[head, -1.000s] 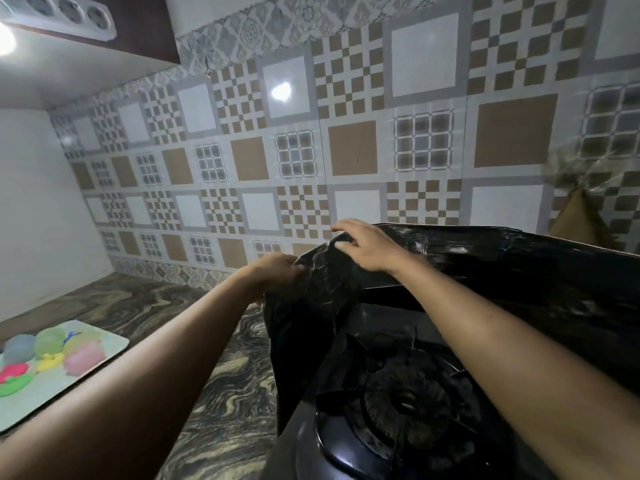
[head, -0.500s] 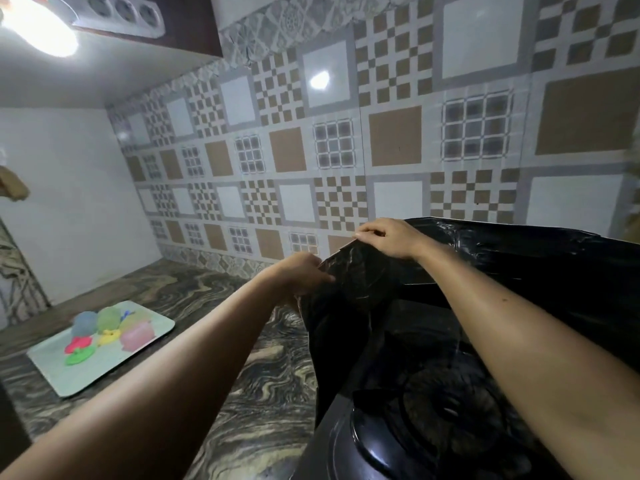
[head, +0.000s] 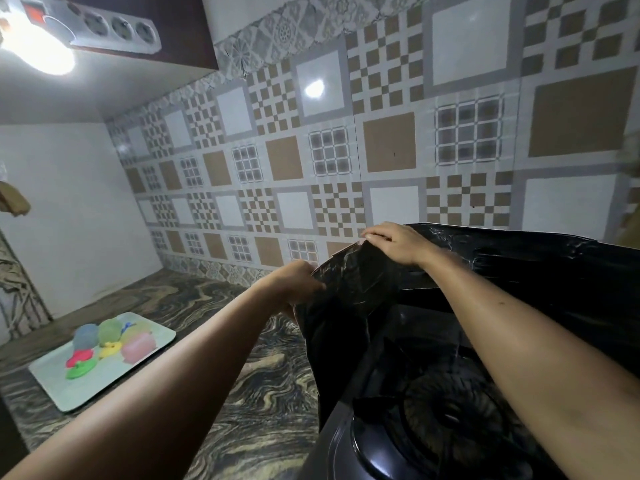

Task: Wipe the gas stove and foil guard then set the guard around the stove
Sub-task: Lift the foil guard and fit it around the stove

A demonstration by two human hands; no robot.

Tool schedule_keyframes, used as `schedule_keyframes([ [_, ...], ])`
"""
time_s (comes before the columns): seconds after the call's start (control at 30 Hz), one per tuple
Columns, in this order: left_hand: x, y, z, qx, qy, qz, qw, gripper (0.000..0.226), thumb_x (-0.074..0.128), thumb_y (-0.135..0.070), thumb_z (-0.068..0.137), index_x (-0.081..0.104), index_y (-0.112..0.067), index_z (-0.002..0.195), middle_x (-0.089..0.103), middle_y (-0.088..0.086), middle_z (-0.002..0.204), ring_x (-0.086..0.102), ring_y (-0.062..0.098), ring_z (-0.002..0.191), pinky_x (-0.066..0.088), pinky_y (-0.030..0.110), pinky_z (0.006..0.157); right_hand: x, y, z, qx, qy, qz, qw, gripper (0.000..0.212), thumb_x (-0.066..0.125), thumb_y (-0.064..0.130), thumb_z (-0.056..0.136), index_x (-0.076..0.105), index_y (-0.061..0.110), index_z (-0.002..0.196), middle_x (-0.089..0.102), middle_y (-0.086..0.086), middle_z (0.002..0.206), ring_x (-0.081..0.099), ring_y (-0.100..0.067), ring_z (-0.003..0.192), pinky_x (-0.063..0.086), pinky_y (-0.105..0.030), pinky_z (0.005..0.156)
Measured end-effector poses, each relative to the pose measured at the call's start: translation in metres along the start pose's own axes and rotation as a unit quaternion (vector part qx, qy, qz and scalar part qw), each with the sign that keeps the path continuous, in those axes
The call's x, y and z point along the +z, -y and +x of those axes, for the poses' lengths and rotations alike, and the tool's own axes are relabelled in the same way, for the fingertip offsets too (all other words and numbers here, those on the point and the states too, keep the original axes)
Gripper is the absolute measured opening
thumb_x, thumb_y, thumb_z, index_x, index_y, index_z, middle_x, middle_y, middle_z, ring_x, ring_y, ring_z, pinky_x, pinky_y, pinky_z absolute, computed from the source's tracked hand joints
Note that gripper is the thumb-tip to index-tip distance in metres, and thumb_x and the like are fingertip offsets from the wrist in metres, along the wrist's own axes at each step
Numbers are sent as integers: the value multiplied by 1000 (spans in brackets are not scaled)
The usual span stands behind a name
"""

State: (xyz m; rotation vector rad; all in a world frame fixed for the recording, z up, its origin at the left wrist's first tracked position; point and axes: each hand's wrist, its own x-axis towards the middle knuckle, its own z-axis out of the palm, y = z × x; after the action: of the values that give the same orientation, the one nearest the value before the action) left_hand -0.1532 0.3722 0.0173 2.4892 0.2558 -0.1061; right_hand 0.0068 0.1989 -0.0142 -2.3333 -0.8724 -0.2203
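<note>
Both bare forearms reach forward from the lower edge of the view toward the back corner of the stove. The left hand point(head: 294, 285) is at the near left edge of the foil guard point(head: 363, 282), its fingers curled onto the sheet in a grasping grip, though the fingertips are hidden behind the guard's edge. The right hand point(head: 394, 242) lies palm down over the guard's top corner, fingers bent over the rim and holding it there. The foil guard is a dark, glossy, crinkled sheet standing upright; it runs along the back of the gas stove point(head: 415, 420) by the tiled wall point(head: 388, 143) and folds forward down the stove's left side, where a paler underside shows at the bent corner. The stove is black with a round burner and pan-support prongs, its front left corner smooth and rounded. It sits on a counter point(head: 249, 410) with a swirling dark and cream marble pattern. The wall carries square tiles in brown, white and checker motifs. Well apart to the left, a pale green tray point(head: 114, 379) lies on the counter with small colourful rounded items on it. A white power strip point(head: 114, 27) is mounted up left beside a bright lamp point(head: 34, 46).
</note>
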Motion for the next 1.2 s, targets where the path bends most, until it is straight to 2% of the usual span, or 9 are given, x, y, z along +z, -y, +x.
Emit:
schedule_keyframes([
  [0.23, -3, -1, 2, 4, 5, -43, 999, 14, 52, -8, 96, 61, -4, 105, 62, 10, 75, 63, 20, 57, 57, 30, 44, 5, -5, 7, -33, -48, -1, 998, 34, 45, 28, 98, 64, 9, 119, 61, -12, 112, 54, -24, 109, 38, -29, 91],
  [0.5, 7, -16, 10, 7, 13, -10, 1000, 8, 53, -11, 96, 60, -9, 93, 62, 9, 75, 62, 19, 57, 54, 25, 40, -5, -19, -3, 2, -49, -8, 999, 36, 44, 32, 98, 62, 12, 122, 60, -10, 115, 53, -24, 111, 40, -35, 97],
  [0.73, 5, -9, 10, -20, 16, 3, 1000, 26, 59, -23, 94, 61, -3, 111, 67, 18, 102, 69, 31, 87, 61, 38, 63, 1, -14, -4, -1, -30, 0, 1000, 39, 40, 31, 100, 51, 17, 135, 52, -7, 134, 46, -22, 126, 35, -32, 102],
  [0.83, -10, -5, 10, -62, 25, 26, 997, 43, 66, -35, 89, 57, -2, 116, 64, 21, 114, 68, 37, 95, 61, 47, 71, -2, -6, -9, -13, -61, -16, 998, 46, 40, 34, 99, 37, 19, 143, 38, -5, 148, 40, -23, 133, 33, -38, 108],
  [0.9, -22, -10, 9, -74, 32, 91, 993, 57, 65, -45, 87, 56, 1, 119, 62, 21, 120, 66, 39, 102, 58, 49, 80, -13, -6, -17, -1, -83, -32, 996, 49, 42, 37, 98, 34, 20, 143, 36, -4, 149, 47, -23, 127, 37, -40, 105],
  [0.97, -29, -23, 13, -47, -6, 230, 972, 60, 59, -52, 87, 59, 2, 112, 62, 12, 110, 63, 29, 103, 52, 39, 86, -31, -12, -33, 21, -104, -54, 993, 48, 44, 38, 97, 36, 20, 141, 37, -4, 147, 54, -22, 117, 42, -41, 101],
  [1.03, -30, -46, 21, 9, -59, 303, 951, 55, 57, -52, 88, 62, 2, 100, 59, 6, 93, 58, 17, 79, 46, 24, 66, -54, -23, -54, 49, -138, -90, 985, 44, 46, 35, 96, 42, 18, 137, 41, -4, 143, 55, -23, 115, 43, -39, 97],
  [1.07, -26, -59, 29, 46, -85, 311, 945, 53, 59, -50, 88, 61, 1, 103, 62, 8, 95, 53, 15, 74, 41, 22, 60, -68, -30, -67, 68, -156, -111, 979, 41, 47, 32, 96, 45, 17, 134, 44, -4, 141, 55, -23, 114, 43, -36, 94],
  [1.2, 10, -111, 62, 208, -147, 330, 909, 54, 62, -41, 90, 51, -10, 132, 60, 13, 131, 58, 28, 113, 48, 38, 88, -111, -59, -118, 142, -224, -207, 942, 33, 50, 24, 94, 55, 12, 124, 52, -6, 131, 53, -25, 116, 45, -39, 96],
])
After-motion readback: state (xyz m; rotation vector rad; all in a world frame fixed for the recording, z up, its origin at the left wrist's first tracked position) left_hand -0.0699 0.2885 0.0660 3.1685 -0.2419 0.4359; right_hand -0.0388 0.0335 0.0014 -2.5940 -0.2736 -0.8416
